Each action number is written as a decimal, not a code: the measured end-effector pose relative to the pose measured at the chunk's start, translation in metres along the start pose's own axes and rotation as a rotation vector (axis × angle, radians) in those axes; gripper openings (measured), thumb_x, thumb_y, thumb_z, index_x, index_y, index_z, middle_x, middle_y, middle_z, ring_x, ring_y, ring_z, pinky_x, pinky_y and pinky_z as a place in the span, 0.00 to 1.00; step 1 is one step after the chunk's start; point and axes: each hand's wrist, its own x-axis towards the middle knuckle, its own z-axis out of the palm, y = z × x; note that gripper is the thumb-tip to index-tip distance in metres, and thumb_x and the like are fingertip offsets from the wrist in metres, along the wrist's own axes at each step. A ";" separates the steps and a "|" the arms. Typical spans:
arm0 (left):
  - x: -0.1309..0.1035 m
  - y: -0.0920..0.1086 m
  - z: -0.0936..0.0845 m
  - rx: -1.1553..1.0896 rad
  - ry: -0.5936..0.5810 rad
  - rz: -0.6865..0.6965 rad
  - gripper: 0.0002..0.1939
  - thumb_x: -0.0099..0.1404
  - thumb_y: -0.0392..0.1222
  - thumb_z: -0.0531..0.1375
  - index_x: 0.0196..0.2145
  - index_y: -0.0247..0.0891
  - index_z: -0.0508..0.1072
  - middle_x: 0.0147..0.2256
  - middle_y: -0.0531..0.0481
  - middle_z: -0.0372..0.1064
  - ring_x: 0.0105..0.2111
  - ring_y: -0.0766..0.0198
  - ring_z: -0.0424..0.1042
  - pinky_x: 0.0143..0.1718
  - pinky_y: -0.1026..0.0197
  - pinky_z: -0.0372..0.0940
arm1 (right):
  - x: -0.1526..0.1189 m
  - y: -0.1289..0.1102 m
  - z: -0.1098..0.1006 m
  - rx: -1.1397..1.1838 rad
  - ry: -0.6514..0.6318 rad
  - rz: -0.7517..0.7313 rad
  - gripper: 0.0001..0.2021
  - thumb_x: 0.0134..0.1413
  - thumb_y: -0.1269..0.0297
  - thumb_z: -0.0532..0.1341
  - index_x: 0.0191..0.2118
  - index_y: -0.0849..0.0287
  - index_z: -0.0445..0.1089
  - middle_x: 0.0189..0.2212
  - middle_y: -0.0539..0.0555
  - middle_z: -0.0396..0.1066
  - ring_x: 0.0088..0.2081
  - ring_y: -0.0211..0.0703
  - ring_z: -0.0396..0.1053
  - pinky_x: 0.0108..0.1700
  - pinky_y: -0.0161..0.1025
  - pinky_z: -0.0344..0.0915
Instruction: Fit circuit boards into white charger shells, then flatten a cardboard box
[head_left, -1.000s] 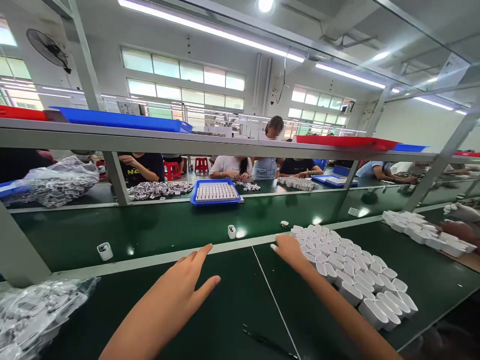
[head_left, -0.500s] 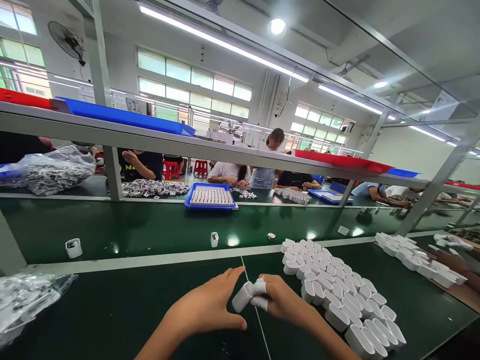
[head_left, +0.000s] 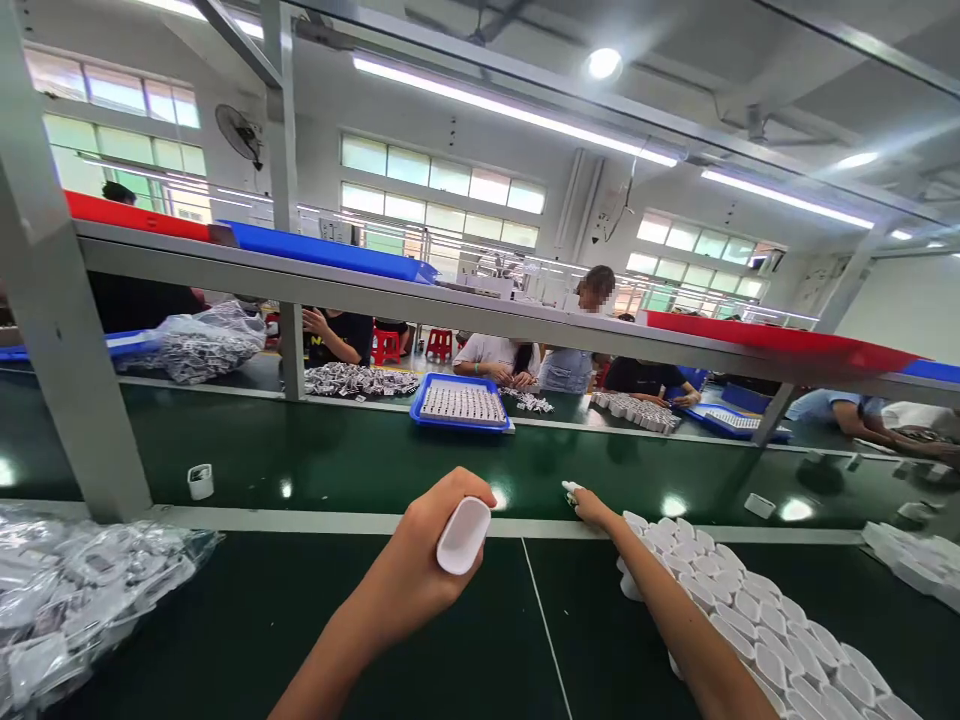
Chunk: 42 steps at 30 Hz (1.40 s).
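A white oval cup-like housing is held in my left hand, its hollow opening facing me. My right hand, with white coverings on its fingertips, reaches onto the green belt. Its fingers are closed at a small white part, mostly hidden by the fingertips. Many similar white housings stand packed together under and beside my right forearm. Another white piece stands on the belt at the left.
A clear bag of small parts lies at the left. A metal post rises near it. Across the belt are a blue tray, a pile of parts and seated people. A shelf beam crosses above.
The white housing has passed from my right hand to my left, which has closed round it. My right hand has reached forward to the small part on the belt. The view has shifted left.
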 end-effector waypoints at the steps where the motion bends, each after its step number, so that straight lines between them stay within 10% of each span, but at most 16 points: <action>1: -0.001 0.002 -0.001 0.000 0.020 0.029 0.14 0.61 0.27 0.54 0.42 0.44 0.65 0.38 0.53 0.65 0.38 0.65 0.67 0.36 0.64 0.61 | 0.004 0.003 0.003 -0.033 -0.017 0.010 0.16 0.63 0.58 0.61 0.53 0.59 0.68 0.54 0.58 0.68 0.52 0.50 0.69 0.53 0.54 0.69; 7: -0.007 0.011 -0.004 0.072 0.078 0.075 0.14 0.63 0.32 0.55 0.43 0.47 0.61 0.36 0.54 0.61 0.36 0.64 0.65 0.35 0.63 0.63 | 0.009 -0.005 0.010 -0.174 -0.082 0.037 0.11 0.64 0.60 0.61 0.46 0.62 0.71 0.45 0.55 0.73 0.46 0.46 0.72 0.50 0.50 0.70; 17: -0.015 0.013 -0.010 0.060 0.113 0.111 0.22 0.65 0.37 0.57 0.55 0.49 0.56 0.50 0.48 0.61 0.50 0.61 0.67 0.42 0.65 0.68 | -0.076 -0.044 0.046 -0.135 -0.127 -0.120 0.15 0.56 0.64 0.65 0.48 0.65 0.72 0.43 0.66 0.73 0.51 0.58 0.69 0.51 0.47 0.63; 24: -0.017 0.031 -0.015 0.229 0.072 0.158 0.23 0.66 0.37 0.60 0.57 0.49 0.61 0.53 0.51 0.63 0.54 0.69 0.66 0.50 0.73 0.64 | -0.075 -0.034 0.037 0.244 -0.157 -0.265 0.11 0.37 0.75 0.71 0.33 0.62 0.75 0.22 0.50 0.66 0.35 0.47 0.68 0.42 0.39 0.63; 28: -0.022 0.040 -0.014 0.233 0.061 0.214 0.23 0.67 0.36 0.60 0.57 0.48 0.62 0.52 0.52 0.65 0.53 0.70 0.67 0.52 0.74 0.62 | -0.076 -0.046 0.039 0.586 -0.005 -0.276 0.16 0.43 0.52 0.70 0.27 0.61 0.71 0.19 0.49 0.65 0.28 0.44 0.67 0.38 0.43 0.66; 32: -0.026 0.044 -0.009 0.240 0.052 0.269 0.25 0.66 0.35 0.61 0.58 0.46 0.61 0.53 0.51 0.66 0.56 0.69 0.65 0.57 0.72 0.60 | -0.102 -0.084 0.021 0.952 0.236 -0.304 0.32 0.54 0.31 0.51 0.47 0.56 0.69 0.40 0.57 0.74 0.41 0.48 0.73 0.46 0.47 0.70; 36: -0.027 0.043 -0.002 0.264 0.041 0.303 0.26 0.66 0.34 0.61 0.59 0.45 0.60 0.53 0.50 0.65 0.56 0.68 0.65 0.58 0.71 0.60 | -0.163 -0.137 -0.024 1.377 0.468 -0.598 0.22 0.51 0.43 0.67 0.49 0.46 0.71 0.46 0.53 0.74 0.46 0.48 0.74 0.51 0.49 0.71; 42: -0.025 0.041 0.007 0.277 0.039 0.325 0.28 0.64 0.29 0.60 0.59 0.43 0.61 0.53 0.47 0.66 0.55 0.63 0.67 0.56 0.65 0.64 | -0.226 -0.177 -0.065 1.185 0.898 -0.929 0.20 0.52 0.53 0.70 0.50 0.50 0.73 0.40 0.52 0.74 0.43 0.45 0.73 0.47 0.45 0.75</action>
